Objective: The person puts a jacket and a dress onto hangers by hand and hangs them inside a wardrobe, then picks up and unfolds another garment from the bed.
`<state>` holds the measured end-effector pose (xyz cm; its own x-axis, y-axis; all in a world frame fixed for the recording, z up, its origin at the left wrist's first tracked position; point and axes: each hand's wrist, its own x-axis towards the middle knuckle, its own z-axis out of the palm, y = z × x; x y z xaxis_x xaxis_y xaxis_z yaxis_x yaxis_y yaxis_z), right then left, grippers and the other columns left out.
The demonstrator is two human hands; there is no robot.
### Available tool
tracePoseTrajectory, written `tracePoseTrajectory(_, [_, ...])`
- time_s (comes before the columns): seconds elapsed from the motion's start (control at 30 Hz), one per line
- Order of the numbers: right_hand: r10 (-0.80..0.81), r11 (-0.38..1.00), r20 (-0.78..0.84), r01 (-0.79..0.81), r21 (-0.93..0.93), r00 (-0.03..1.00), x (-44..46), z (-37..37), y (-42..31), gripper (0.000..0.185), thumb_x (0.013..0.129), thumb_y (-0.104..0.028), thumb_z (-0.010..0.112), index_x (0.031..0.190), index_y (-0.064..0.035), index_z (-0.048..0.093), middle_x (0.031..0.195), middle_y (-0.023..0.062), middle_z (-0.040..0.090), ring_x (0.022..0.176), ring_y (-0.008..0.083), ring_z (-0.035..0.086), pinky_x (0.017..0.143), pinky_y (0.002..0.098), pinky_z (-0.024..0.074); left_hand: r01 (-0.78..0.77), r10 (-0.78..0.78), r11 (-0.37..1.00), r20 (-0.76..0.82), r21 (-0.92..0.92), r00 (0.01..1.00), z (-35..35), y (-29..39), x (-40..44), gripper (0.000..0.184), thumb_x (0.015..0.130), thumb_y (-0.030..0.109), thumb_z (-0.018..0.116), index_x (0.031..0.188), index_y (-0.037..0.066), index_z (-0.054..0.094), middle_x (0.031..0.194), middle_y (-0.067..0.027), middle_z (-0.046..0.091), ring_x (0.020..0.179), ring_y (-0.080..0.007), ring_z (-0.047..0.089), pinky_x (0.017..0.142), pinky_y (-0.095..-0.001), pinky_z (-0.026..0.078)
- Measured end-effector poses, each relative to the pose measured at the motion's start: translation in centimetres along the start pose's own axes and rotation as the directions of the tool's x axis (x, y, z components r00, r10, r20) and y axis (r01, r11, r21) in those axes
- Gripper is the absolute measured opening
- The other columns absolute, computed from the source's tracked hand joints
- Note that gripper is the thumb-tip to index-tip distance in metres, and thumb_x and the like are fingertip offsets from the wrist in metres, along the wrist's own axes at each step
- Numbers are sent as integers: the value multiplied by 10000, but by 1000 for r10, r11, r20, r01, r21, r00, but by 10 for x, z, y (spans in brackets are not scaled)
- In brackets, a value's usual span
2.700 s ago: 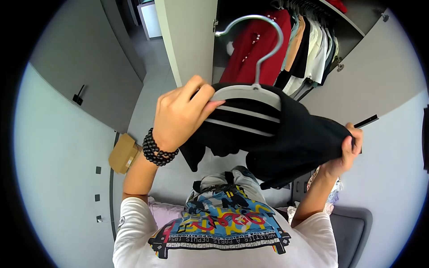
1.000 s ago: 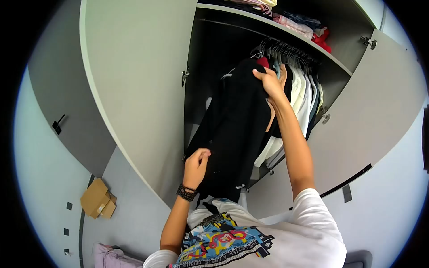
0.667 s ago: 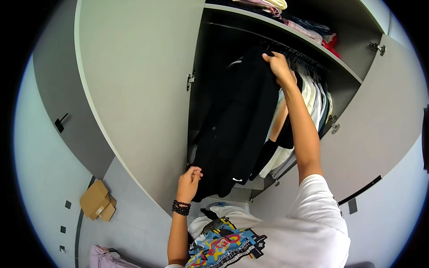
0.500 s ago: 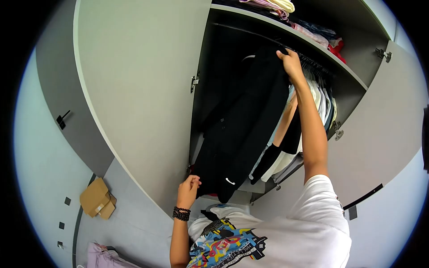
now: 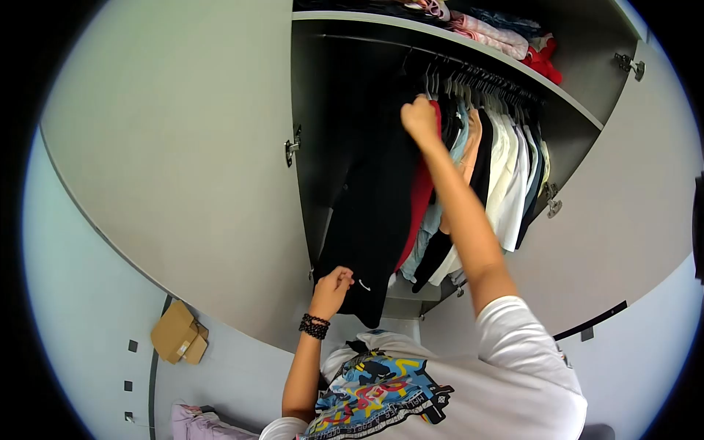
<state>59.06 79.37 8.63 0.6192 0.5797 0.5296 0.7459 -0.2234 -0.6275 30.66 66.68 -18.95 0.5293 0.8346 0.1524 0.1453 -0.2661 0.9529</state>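
Observation:
A long black jacket point(image 5: 374, 198) hangs at the left of the open wardrobe, with a small white curved mark low on it. My right hand point(image 5: 419, 119) is closed on its upper edge, just below the hangers. Low down, my left hand point(image 5: 332, 291), wearing dark beaded bracelets, has its fingers curled in front of the jacket's lower part; whether they pinch fabric is hidden. Behind the jacket's right edge shows a red garment point(image 5: 420, 209). Shirts on hangers, among them a white shirt point(image 5: 518, 191), fill the rail's right part.
A hanging rail point(image 5: 367, 41) runs below a shelf point(image 5: 440, 33) holding folded clothes. Wardrobe doors stand open at the left point(image 5: 176, 161) and right point(image 5: 631, 191). On the floor at lower left lie a cardboard box point(image 5: 174, 331) and, nearer, a pale purple cloth item point(image 5: 209, 425).
My right hand has moved left along the rail with the jacket's top, exposing the red garment and more shirts. My left hand has come in front of the jacket's lower part. The view has shifted.

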Motion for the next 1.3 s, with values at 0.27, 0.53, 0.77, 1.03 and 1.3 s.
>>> tracePoseTrajectory(0.27, [-21,989,-227,54,137,974,-27,61,10,259,892,-87,484,1100,60,527,1099,272,574,1019,465,553,881,513,452,-233,237,969,-46,80,970,34,74,62,140,934,72,484,945,-27,583,797,-94,645,717,-142,608,675,-271,492])
tracePoseTrajectory(0.53, [-404,864,-141,428,265,904,-124,14,37,538,917,-101,481,1410,18,302,1330,277,430,1240,420,416,1038,437,338,-417,410,906,-408,77,815,-21,185,328,244,955,164,508,1097,-17,589,1001,-104,659,985,-183,611,870,-282,459])
tracePoseTrajectory(0.77, [297,952,820,-223,-212,489,-510,-17,367,477,874,-293,563,1244,-1,486,1071,300,601,984,459,581,859,495,464,-562,561,821,43,99,827,-2,124,554,461,940,382,488,1211,16,561,1209,-167,599,1103,-294,581,993,-392,402])
tracePoseTrajectory(1.03, [772,622,609,-19,-783,182,-737,-158,373,205,856,-149,468,836,3,603,796,214,663,741,366,665,616,447,527,-545,539,819,85,180,838,174,162,540,435,964,252,384,1331,38,477,1321,-197,508,1199,-338,503,1063,-389,356])
tracePoseTrajectory(1.3, [975,53,214,-997,52,63,-741,-14,231,185,841,-164,485,814,-42,622,787,183,660,728,337,657,612,459,521,-292,384,908,322,-299,865,84,170,507,550,946,343,469,1409,58,386,1441,-156,390,1326,-256,361,1093,-355,291])
